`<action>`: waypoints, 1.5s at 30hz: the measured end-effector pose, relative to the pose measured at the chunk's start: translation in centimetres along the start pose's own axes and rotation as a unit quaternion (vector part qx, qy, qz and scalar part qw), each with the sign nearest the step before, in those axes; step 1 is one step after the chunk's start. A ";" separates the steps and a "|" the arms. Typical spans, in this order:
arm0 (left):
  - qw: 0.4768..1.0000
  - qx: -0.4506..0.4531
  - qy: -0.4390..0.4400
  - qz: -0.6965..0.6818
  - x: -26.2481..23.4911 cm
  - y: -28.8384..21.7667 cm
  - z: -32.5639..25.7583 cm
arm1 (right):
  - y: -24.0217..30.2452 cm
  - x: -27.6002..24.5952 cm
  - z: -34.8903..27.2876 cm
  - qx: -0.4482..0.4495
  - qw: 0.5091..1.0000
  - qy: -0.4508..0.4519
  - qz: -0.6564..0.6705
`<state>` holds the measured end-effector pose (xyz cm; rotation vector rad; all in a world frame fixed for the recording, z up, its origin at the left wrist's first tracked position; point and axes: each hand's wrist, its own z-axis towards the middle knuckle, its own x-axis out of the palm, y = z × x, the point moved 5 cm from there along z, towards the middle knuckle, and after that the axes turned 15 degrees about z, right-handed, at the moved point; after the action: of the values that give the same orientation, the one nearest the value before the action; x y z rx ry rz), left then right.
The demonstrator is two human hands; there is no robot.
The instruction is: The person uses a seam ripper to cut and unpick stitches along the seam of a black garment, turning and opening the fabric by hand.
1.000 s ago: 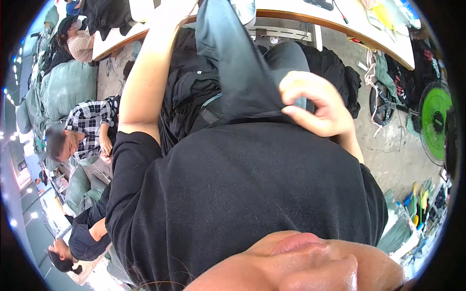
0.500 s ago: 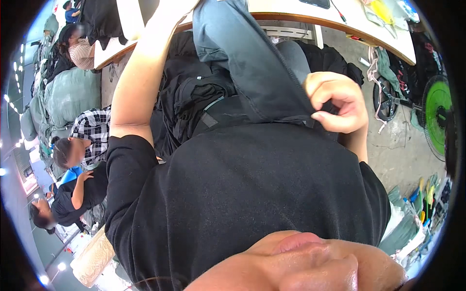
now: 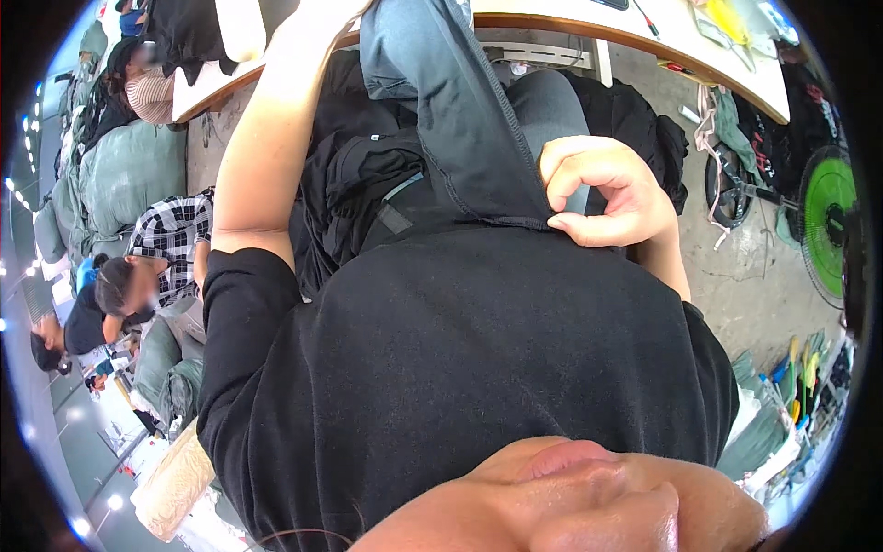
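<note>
A dark grey piece of fabric (image 3: 469,129) hangs from the table edge down toward my lap, with a stitched seam along its right side and lower edge. My right hand (image 3: 614,191) is closed, thumb and curled fingers at the lower right corner of that fabric. Stretched up to the table, my left hand (image 3: 336,11) is cut off by the top of the picture beside the fabric's upper end, and its fingers are hidden. Black garments (image 3: 368,170) lie bunched under and left of the fabric.
The pale table (image 3: 543,20) has a curved brown edge; on its right lie a small screwdriver-like tool (image 3: 651,26) and a yellow item (image 3: 727,20). A green fan (image 3: 823,225) stands at the right. Co-workers and large green bundles (image 3: 133,179) are on the left.
My right hand has shifted left with the fabric's lower corner, and the fabric's lower part has swung left. My left arm stays nearly in place. Co-workers at left have changed posture.
</note>
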<state>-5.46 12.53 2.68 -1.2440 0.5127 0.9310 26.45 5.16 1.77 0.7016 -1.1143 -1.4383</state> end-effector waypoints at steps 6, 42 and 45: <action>1.000 -0.010 -0.013 -0.002 0.0 0.1 -0.6 | 0.1 0.3 0.4 0.000 1.000 0.006 -0.004; 0.991 0.034 -0.039 0.127 -3.4 -2.8 -32.7 | -15.2 9.6 6.6 0.124 0.977 -0.172 -0.030; 0.986 0.074 -0.049 0.141 -3.1 -2.6 -32.6 | -14.9 9.7 6.6 0.077 0.981 -0.156 -0.083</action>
<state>-0.27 -19.46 -2.54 -1.0006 0.6788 1.1643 12.67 -3.75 -7.76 0.7059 -1.4488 -1.6568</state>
